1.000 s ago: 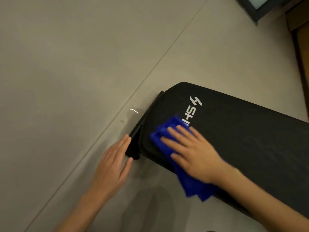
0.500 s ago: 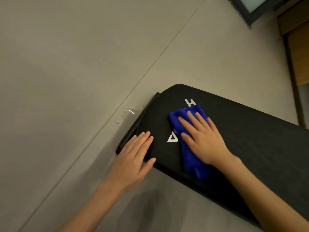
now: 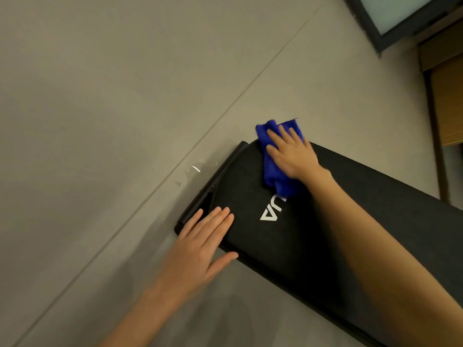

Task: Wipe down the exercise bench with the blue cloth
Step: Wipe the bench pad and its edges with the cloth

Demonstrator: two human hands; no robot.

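The right hand (image 3: 290,156) lies flat with fingers spread on the blue cloth (image 3: 273,169), pressing it onto the exercise bench (image 3: 288,241) at the pad's far edge, around one o'clock from the white lettering (image 3: 271,211). The cloth's upper folds poke past that edge, over the floor (image 3: 125,96). The left hand (image 3: 200,241) rests palm down at the near corner of the pad, about eight o'clock from the lettering, fingers together and thumb splayed along the side; it grips nothing.

The likeliest trouble, as I judge it: the cloth sits so near the rim that one more push toward twelve o'clock could carry it off the pad, leaving the hand wiping bare air. It is also bunched (not laid flat), so it may skip patches. If the left hand eases off, the bench might shift under the pressure.

Count: one bench, one cloth, two hands. A few small glinting marks (image 3: 193,169) lie on the floor at ten o'clock from the bench end; what they are I cannot tell.
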